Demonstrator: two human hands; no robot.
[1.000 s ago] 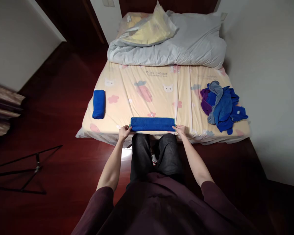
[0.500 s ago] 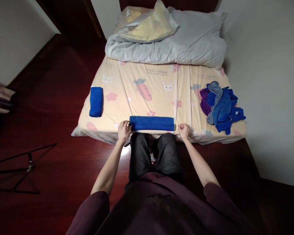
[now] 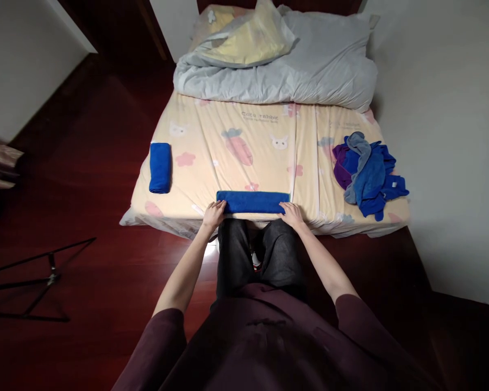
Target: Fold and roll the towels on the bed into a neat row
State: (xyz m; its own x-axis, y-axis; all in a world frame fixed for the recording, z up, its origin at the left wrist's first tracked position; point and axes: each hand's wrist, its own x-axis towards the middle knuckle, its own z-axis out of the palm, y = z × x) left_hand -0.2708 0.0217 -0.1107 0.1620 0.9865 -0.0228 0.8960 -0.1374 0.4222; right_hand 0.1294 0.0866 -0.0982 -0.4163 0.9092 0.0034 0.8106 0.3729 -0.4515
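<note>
A blue towel (image 3: 252, 202), folded into a long flat strip with a thin green edging, lies along the near edge of the bed. My left hand (image 3: 214, 213) is closed on its left end, fingers over the near corner. At the opposite end, my right hand (image 3: 292, 215) grips the near right corner in the same way. Both thumbs are mostly hidden. A second blue towel (image 3: 160, 168), folded into a thick compact bundle, rests at the left side of the bed. On the right lies a crumpled heap of blue, grey and purple cloths (image 3: 370, 174).
The bed (image 3: 195, 141) has a cream sheet with carrot and rabbit prints. A grey quilt (image 3: 326, 60) and a yellow pillow in a clear cover (image 3: 250, 43) are at its head. Black stand legs (image 3: 36, 282) are on the dark red floor at left; a wall rises at right.
My right hand has moved left from the bed sheet onto the towel's right end. My left hand has shifted slightly right, onto the left end. The other cloths stay put.
</note>
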